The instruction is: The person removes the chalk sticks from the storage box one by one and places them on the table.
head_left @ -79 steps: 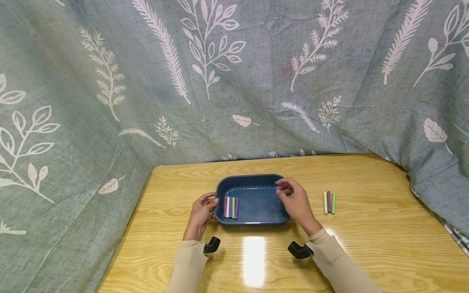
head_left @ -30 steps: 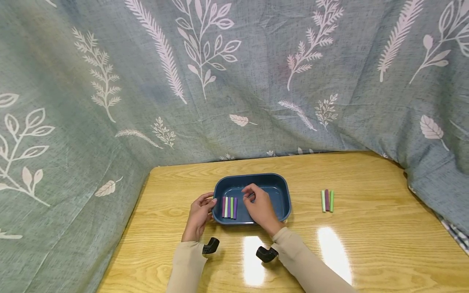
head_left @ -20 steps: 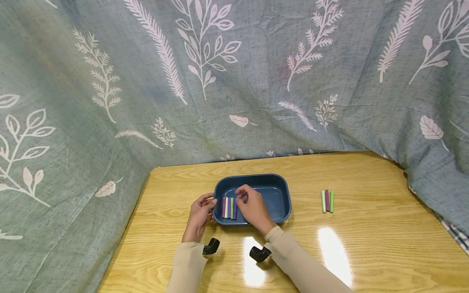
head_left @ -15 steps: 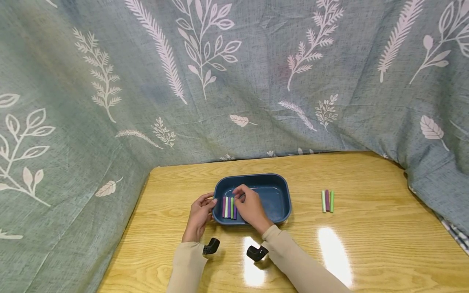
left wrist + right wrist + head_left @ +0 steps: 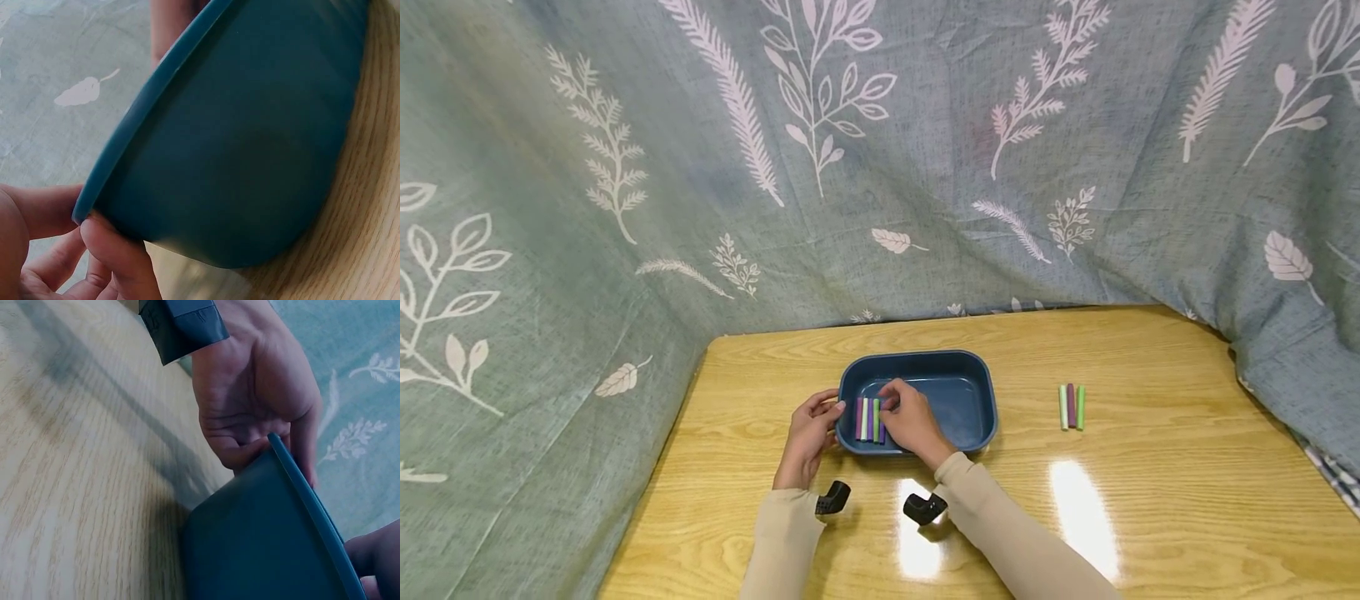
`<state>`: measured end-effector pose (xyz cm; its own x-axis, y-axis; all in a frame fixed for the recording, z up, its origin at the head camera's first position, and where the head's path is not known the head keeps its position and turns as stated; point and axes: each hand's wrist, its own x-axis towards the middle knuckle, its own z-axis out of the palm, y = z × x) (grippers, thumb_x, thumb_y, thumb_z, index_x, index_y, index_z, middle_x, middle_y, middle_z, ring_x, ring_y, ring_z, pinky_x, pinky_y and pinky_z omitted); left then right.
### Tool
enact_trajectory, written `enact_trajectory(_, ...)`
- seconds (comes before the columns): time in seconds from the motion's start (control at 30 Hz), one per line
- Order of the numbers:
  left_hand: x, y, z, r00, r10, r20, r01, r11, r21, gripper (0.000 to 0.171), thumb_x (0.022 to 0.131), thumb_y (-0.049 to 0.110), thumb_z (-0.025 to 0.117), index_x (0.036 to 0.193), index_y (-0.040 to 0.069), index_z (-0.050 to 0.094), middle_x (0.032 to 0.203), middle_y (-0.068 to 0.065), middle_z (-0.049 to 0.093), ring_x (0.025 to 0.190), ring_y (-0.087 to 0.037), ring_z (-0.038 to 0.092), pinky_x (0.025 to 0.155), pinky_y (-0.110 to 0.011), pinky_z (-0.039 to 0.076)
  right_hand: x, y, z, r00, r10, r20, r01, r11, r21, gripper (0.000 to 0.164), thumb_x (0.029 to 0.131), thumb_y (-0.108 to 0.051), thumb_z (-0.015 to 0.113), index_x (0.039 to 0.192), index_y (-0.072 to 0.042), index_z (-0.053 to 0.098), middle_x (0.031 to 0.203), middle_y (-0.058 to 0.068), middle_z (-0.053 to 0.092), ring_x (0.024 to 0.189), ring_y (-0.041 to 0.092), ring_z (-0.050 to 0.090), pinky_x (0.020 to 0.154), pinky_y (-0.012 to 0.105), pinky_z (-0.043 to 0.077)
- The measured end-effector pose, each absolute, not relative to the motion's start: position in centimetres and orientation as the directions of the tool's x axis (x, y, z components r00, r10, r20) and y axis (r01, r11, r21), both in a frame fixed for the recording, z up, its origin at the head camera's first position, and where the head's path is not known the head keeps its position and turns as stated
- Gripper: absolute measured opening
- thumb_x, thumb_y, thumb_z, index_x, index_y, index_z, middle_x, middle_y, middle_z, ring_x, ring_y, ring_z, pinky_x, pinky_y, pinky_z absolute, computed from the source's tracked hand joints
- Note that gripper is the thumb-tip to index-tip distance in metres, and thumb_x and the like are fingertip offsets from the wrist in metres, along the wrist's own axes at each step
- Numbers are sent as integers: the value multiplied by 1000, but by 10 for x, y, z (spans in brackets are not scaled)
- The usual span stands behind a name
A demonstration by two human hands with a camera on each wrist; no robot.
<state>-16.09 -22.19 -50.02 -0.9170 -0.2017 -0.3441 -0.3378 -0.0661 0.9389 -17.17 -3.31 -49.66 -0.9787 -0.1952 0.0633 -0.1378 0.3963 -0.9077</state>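
A dark blue plastic tray [image 5: 958, 446] sits on the table, with a row of several slim coloured sticks [image 5: 864, 419] in its left end: maroon, whitish, purple and green. My left hand [image 5: 809, 429] pinches the tray's left rim; the left wrist view shows the thumb and fingers on either side of the rim [image 5: 140, 106]. Inside the tray, my right hand [image 5: 913, 417] has its curled thumb and fingers at the far end of the rightmost purple stick [image 5: 882, 435], whose tip they partly hide. In the right wrist view the tray wall [image 5: 262, 537] hides those fingertips.
On the wooden table [image 5: 1180, 467], to the right of the tray, lie three more sticks [image 5: 1072, 407]: whitish, maroon and green. A patterned grey-blue cloth [image 5: 925, 167] hangs around the back and sides. A black wrist mount [image 5: 832, 498] juts from the left sleeve.
My right hand has moved left from the tray's right rim across to the row of sticks. The rightmost purple stick now stands closer against the green one. My left hand keeps its place.
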Motion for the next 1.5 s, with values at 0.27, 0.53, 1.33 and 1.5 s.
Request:
enact_trajectory(0.27,-162,-221,-500,-919,-204,-338,-330,-71,941,32,104,4,65,136,-1,63,102,-6,66,73,-12,61,54,-22,47,-175,-31,-496,-975,-219,-49,-56,452,-890,39,88,4,73,126,5,66,93,14,70,88,28,66,84,45,54)
enact_trajectory(0.53,-162,-221,-500,-910,-217,-352,-345,-69,936,32,104,3,65,136,2,64,101,-4,67,73,-12,61,54,-22,47,-175,-31,-495,-952,-270,-147,6,461,-887,54,87,1,74,138,8,60,100,16,70,91,25,64,84,40,54)
enact_trajectory(1.33,-161,-220,-501,-913,-213,-349,-339,-80,937,32,105,4,64,137,0,62,107,-10,67,78,-14,64,55,-23,49,-169,-33,-498,-953,-298,-55,-123,546,-829,26,91,2,75,108,1,56,83,8,57,75,20,52,68,35,45)
enact_trajectory(1.5,-159,-219,-500,-916,-207,-342,-334,-74,940,34,105,4,64,138,-2,61,105,-9,67,76,-13,63,54,-22,48,-168,-32,-500,-957,-288,-21,-142,534,-834,27,91,4,74,107,-1,53,77,5,56,70,17,51,65,32,42)
